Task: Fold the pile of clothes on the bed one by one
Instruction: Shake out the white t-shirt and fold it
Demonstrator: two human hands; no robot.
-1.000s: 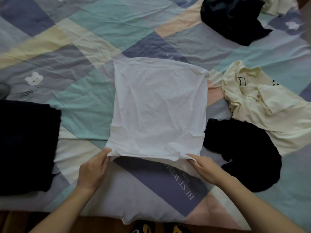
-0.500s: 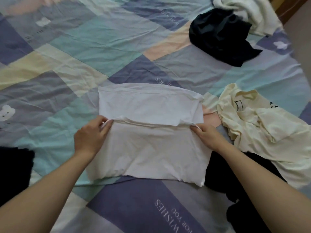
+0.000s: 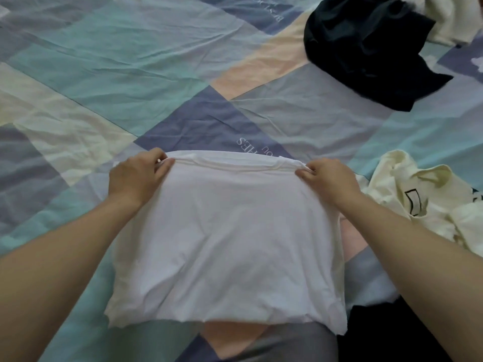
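A white garment lies folded in half on the bed, a rough square in the middle of the view. My left hand pinches its far left corner. At the far right corner, my right hand grips the doubled edge. Both hands rest at the far edge, where the layers meet. A cream T-shirt lies crumpled to the right. One black garment sits bunched at the far right, another black piece shows at the bottom right under my forearm.
The patchwork bedsheet in teal, grey, purple and peach covers the whole bed. A white garment lies beyond the far black one at the top right corner.
Both hands carried the near edge of the white garment away from me and laid it onto the far edge, folding it in half. The view moved forward over the bed.
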